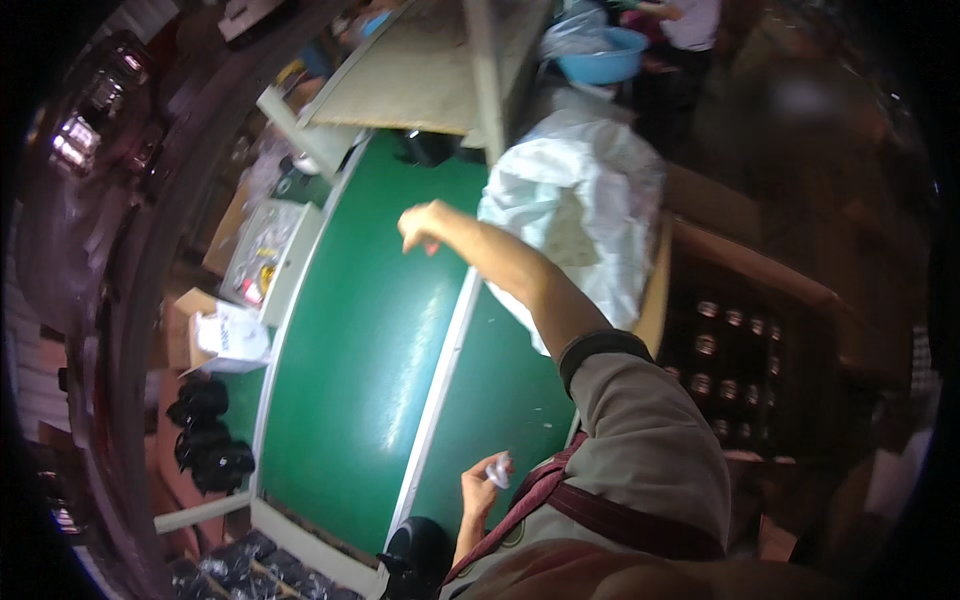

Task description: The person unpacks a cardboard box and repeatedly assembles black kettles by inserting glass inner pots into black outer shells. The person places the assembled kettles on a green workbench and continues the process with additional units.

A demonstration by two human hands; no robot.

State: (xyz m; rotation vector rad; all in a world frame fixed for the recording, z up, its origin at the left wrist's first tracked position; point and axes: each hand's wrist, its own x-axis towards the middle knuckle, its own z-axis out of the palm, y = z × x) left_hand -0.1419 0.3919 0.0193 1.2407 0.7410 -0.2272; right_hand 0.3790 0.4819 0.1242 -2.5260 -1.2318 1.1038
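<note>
While right hand [425,226] hovers empty over green belt [360,340], left hand [482,480] grip pinches white scrap [498,470].

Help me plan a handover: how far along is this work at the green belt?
Done: a carton on the right holds rows of dark, shiny-topped pieces, seemingly packed. In hand: the left hand pinches a small white piece; the right hand stretches over the green belt, and whether it holds anything is unclear. Left: the bulging white sack suggests plenty remains, though its contents are hidden.
</note>
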